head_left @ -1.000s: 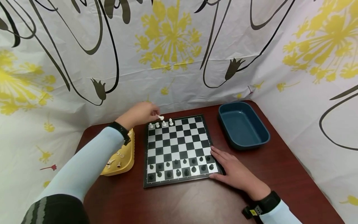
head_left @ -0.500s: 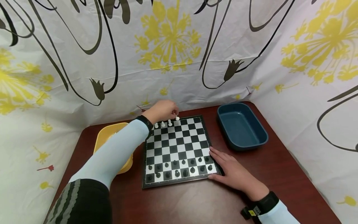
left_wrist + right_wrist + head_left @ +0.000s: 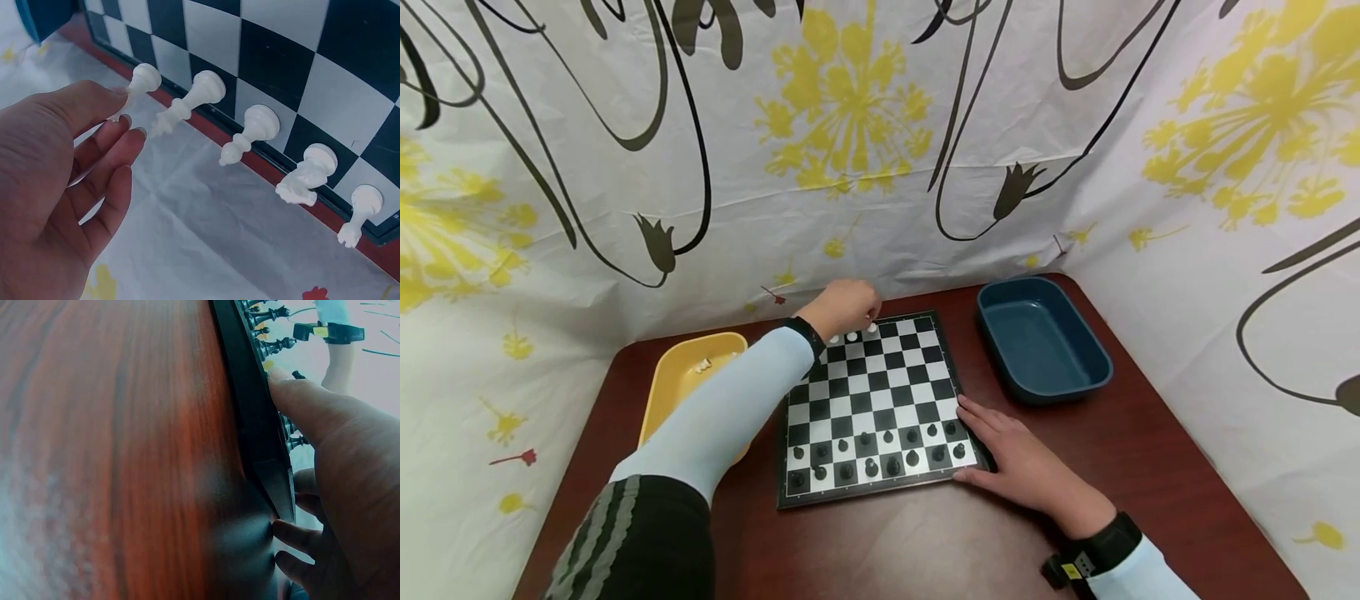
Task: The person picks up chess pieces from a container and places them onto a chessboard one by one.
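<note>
White chess piece (image 3: 142, 81): stands on the far row of the chessboard (image 3: 880, 400), fifth in a line of white pieces (image 3: 250, 132) along that edge. The left hand (image 3: 59, 187) reaches it from beyond the board's far edge; thumb and forefinger tips meet its stem just below the rounded head, remaining fingers (image 3: 119, 147) loosely extended and apart from the next piece in line. Whether the tips pinch the stem or merely touch it cannot be told.

Right hand (image 3: 1022, 467): lies flat at the board's near right corner, fingers straight, thumb along the near edge, fingertips against the right edge; it grips nothing.

Pieces: smooth, glossy, turned shapes with round bases. Black pieces (image 3: 880, 450) fill the two near rows.

Chessboard: flat, black and white squares, thin dark frame, lying at the centre of the table (image 3: 887, 550).

Yellow tray (image 3: 670, 383): smooth, rounded corners, at the table's left edge beside the board, a few white pieces inside, partly hidden by the pale blue sleeve (image 3: 730, 408).

Blue tray (image 3: 1041, 342): deep, rounded rectangular, matte, at the far right corner, just apart from the board.

Table: dark reddish wood grain, polished.

Surround: white crinkled sheeting (image 3: 850, 167) printed with yellow flower bursts and black curling stems, hung behind and to both sides of the table.
</note>
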The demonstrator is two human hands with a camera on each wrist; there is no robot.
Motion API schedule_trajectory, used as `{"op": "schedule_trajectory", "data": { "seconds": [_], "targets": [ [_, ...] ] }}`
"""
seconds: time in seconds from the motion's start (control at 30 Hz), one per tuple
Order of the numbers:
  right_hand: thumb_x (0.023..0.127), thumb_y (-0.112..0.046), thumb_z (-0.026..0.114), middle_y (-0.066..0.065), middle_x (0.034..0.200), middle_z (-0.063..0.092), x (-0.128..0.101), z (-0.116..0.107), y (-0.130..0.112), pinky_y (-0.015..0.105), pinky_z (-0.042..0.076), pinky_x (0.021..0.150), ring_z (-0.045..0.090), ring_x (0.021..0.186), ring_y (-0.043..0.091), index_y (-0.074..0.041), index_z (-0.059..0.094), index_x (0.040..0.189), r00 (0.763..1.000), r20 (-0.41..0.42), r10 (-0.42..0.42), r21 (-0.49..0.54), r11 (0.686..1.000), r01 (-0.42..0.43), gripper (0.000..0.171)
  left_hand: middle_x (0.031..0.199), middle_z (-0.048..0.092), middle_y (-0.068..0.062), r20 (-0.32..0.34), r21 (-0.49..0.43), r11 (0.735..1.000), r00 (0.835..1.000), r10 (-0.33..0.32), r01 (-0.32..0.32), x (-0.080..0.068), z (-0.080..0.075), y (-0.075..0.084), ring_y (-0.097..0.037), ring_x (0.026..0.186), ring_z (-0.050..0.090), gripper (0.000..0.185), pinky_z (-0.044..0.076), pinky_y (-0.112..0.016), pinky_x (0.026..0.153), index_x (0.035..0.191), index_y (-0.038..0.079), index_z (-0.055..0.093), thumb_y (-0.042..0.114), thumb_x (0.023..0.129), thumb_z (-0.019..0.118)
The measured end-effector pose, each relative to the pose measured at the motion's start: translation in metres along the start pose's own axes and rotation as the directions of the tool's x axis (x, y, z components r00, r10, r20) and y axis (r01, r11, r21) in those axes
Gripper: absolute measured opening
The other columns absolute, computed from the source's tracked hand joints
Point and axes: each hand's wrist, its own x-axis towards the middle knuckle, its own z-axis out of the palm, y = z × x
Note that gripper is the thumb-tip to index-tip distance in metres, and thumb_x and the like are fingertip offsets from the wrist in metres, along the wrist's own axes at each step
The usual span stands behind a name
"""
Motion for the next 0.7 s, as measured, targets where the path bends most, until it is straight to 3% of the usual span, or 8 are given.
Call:
{"op": "schedule_trajectory", "data": {
  "seconds": [0.13, 0.7],
  "targets": [
    [0.094, -0.074, 0.075, -0.006, 0.181, 0.029, 0.0, 0.0, -0.001, 0.065, 0.039, 0.122, 0.043, 0.158, 0.03, -0.018, 0.042, 0.172, 1.0, 0.008, 0.004, 0.003, 1.0, -0.004, 0.101, 0.099, 0.073, 0.004, 0.033, 0.034, 0.999, 0.999, 0.009, -0.01, 0.003, 0.006, 0.003, -0.018, 0.093, 0.067, 0.007, 0.057, -0.041, 0.086, 0.095, 0.019, 0.08, 0.018, 0.102, 0.081],
    [0.094, -0.071, 0.077, -0.007, 0.181, 0.028, 0.0, 0.0, -0.002, 0.064, 0.039, 0.122, 0.042, 0.158, 0.029, -0.018, 0.041, 0.172, 1.0, 0.001, 0.007, -0.003, 1.0, -0.007, 0.101, 0.1, 0.075, 0.003, -0.008, 0.025, 1.0, 1.0, 0.017, -0.017, 0.003, 0.012, 0.002, -0.019, 0.093, 0.068, 0.008, 0.056, -0.043, 0.091, 0.097, 0.017, 0.08, 0.017, 0.104, 0.077]
  ]
}}
